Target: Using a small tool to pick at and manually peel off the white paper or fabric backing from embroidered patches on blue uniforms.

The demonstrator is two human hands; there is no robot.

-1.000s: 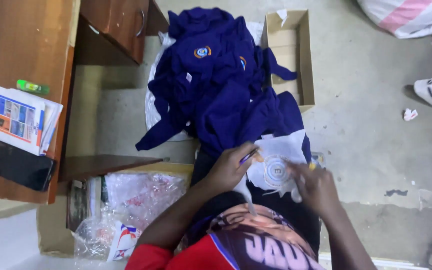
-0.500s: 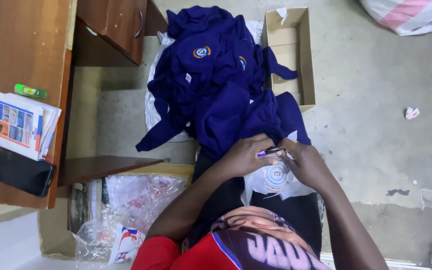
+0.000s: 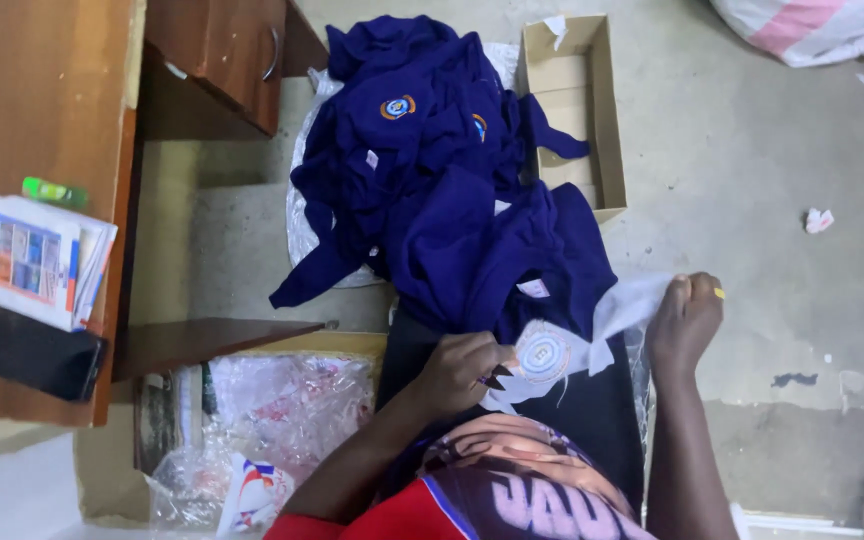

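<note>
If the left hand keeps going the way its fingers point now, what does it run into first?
The left hand points right, at the round badge on white backing it already touches. Beyond lies the right hand, holding the backing's far edge; depth is unclear.

So there's a white backing sheet with a round embroidered badge (image 3: pixel 542 352) on it, lying flat across the lap against a dark navy blue shirt (image 3: pixel 542 262). One edge is lifted and pulled taut out to the side, a bit crumpled.

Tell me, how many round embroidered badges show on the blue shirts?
3: one atop the pile, one beside it, one pale badge on the lap. Folds may hide more.
</note>
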